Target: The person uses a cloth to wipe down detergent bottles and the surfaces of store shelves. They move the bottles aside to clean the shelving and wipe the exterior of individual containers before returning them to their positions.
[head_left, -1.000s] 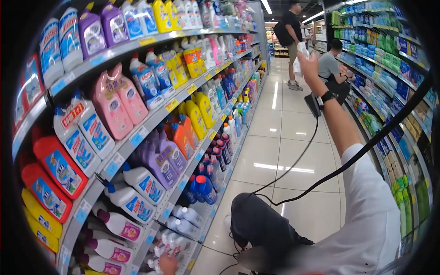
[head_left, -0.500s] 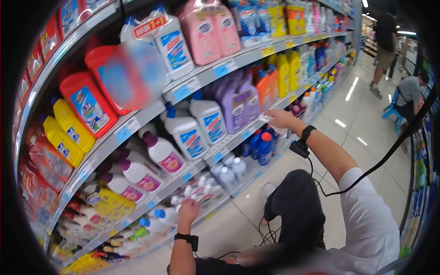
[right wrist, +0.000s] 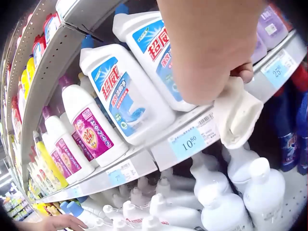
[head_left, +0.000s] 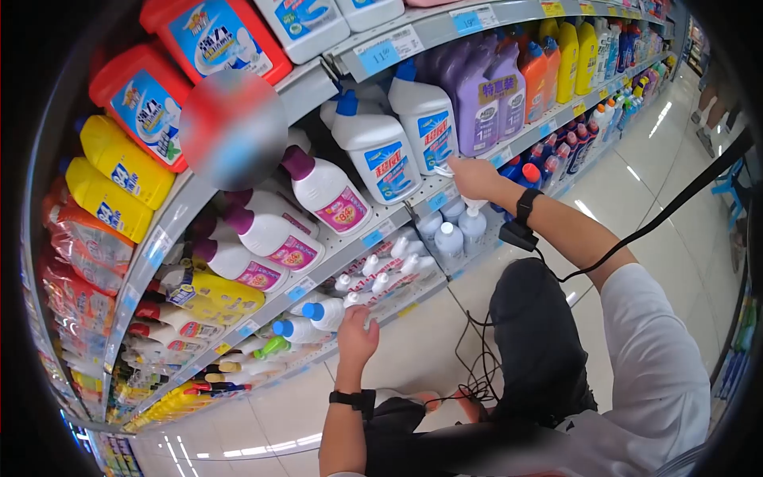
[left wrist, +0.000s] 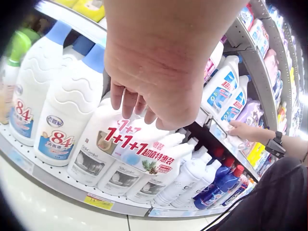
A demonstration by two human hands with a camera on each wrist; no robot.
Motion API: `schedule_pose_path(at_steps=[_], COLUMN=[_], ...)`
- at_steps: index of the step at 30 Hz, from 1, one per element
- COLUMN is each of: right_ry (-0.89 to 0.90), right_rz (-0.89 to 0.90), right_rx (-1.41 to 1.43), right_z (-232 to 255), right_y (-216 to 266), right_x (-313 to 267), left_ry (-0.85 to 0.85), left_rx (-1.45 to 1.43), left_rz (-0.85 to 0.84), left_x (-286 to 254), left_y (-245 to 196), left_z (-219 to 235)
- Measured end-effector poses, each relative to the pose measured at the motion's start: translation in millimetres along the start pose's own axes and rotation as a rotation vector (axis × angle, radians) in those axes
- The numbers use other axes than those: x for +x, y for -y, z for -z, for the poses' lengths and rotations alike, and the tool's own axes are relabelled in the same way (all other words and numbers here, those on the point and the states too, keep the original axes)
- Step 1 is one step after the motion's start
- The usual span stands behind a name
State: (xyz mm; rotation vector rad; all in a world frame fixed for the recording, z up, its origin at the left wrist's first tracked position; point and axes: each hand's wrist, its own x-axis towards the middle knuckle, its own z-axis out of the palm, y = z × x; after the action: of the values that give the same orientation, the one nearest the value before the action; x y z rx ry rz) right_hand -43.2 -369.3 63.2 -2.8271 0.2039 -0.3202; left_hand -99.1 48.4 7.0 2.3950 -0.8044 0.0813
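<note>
In my right hand [head_left: 475, 180] I grip a white folded cloth [right wrist: 237, 115], which hangs at the front edge of a shelf, over the price tags. Just behind that hand stand white toilet-cleaner bottles [head_left: 384, 163] with blue caps. My left hand [head_left: 358, 340] is low, at the bottom shelf, its fingers [left wrist: 129, 103] loosely bent over a pack of white bottles [left wrist: 120, 168] with red lettering. Nothing shows held in it. White bottles with blue caps [left wrist: 62, 120] stand beside it.
White bottles with purple caps [head_left: 330, 195] fill the shelf left of my right hand. Purple bottles [head_left: 477, 107] stand to its right. Several pale bottles [head_left: 449, 238] sit below it. My knee [head_left: 536, 326] and loose black cables [head_left: 477, 366] are close to the shelves.
My right hand has come down from the aisle to the shelf edge with the cloth, then moved left along it. The view has turned down towards the lower shelves. My left hand stays low.
</note>
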Motion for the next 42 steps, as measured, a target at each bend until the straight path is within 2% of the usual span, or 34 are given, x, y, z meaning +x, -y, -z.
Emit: schedule_pose_path(at_steps=[3, 4, 5, 6, 8, 11, 13, 17, 19, 21, 23, 26, 28, 30, 32, 34, 36, 40, 42], right_ry=[0.138, 0.123, 0.118, -0.024, -0.037, 0.049, 0.098, 0.078, 0.061, 0.095, 0.156, 0.121, 0.117, 0.121, 0.095, 0.080, 0.007, 0.027, -0.026], right_rz=[0.085, 0.148, 0.222, 0.143, 0.151, 0.078, 0.050, 0.076, 0.058, 0.063, 0.068, 0.124, 0.168, 0.389, 0.420, 0.422, 0.450, 0.503, 0.525], right_rx=[-0.107, -0.146, -0.082, -0.097, -0.088, -0.090, -0.088, -0.055, -0.060, -0.054, -0.031, -0.043, -0.172, -0.482, -0.560, -0.631, -0.549, -0.501, -0.294], right_z=[8.5, 1.6, -6.3, -15.4, -12.7, 10.7, 15.5, 11.8, 11.7, 16.6, 31.5, 62.6, 91.9, 124.7, 152.1, 165.9, 161.9, 114.1, 90.2], right_y=[3.3, 0.2, -3.2, -8.0, -4.7, 12.4, 18.3, 16.7, 17.5, 17.0, 6.2, -23.4, -45.4, -66.1, -75.1, -77.5, -72.5, -52.2, -41.8], right_x=[10.4, 15.7, 22.0, 13.5, 10.9, 5.0, 8.2, 7.4, 2.1, -4.4, -11.0, -32.1, -37.8, -30.0, -15.8, -12.1, -9.0, -5.7, -12.6], left_ry=[-0.015, 0.029, -0.066, 0.102, 0.079, 0.016, 0.041, 0.113, 0.046, 0.058, 0.071, 0.113, 0.104, 0.068, 0.039, 0.095, 0.107, 0.120, 0.124], left_rx=[0.006, 0.132, 0.158, 0.061, -0.007, -0.061, -0.090, -0.048, -0.019, -0.016, -0.029, -0.081, -0.113, -0.092, -0.063, -0.132, -0.118, -0.073, -0.093], left_rz=[-0.052, -0.127, -0.193, -0.111, -0.136, -0.133, -0.101, -0.056, -0.173, -0.197, -0.234, -0.238, -0.235, -0.260, -0.293, -0.228, -0.269, -0.238, -0.233], left_x=[-6.3, -8.1, -15.3, 2.1, 7.7, 8.2, 12.0, 26.4, 33.4, 39.1, 50.7, 58.6, 64.3, 66.4, 67.1, 62.9, 57.6, 50.7, 47.5], left_y=[16.5, 36.7, 53.4, 44.8, 44.1, 26.9, 26.7, 14.9, 6.3, 2.7, -6.0, -16.5, -20.2, -20.6, -20.1, -19.9, -19.0, -7.9, -3.1], left_z=[-5.1, -13.4, -25.1, -26.9, -30.7, -32.3, -35.3, -33.5, -36.9, -39.4, -44.1, -44.2, -46.7, -51.6, -53.3, -57.8, -56.5, -60.9, -58.5])
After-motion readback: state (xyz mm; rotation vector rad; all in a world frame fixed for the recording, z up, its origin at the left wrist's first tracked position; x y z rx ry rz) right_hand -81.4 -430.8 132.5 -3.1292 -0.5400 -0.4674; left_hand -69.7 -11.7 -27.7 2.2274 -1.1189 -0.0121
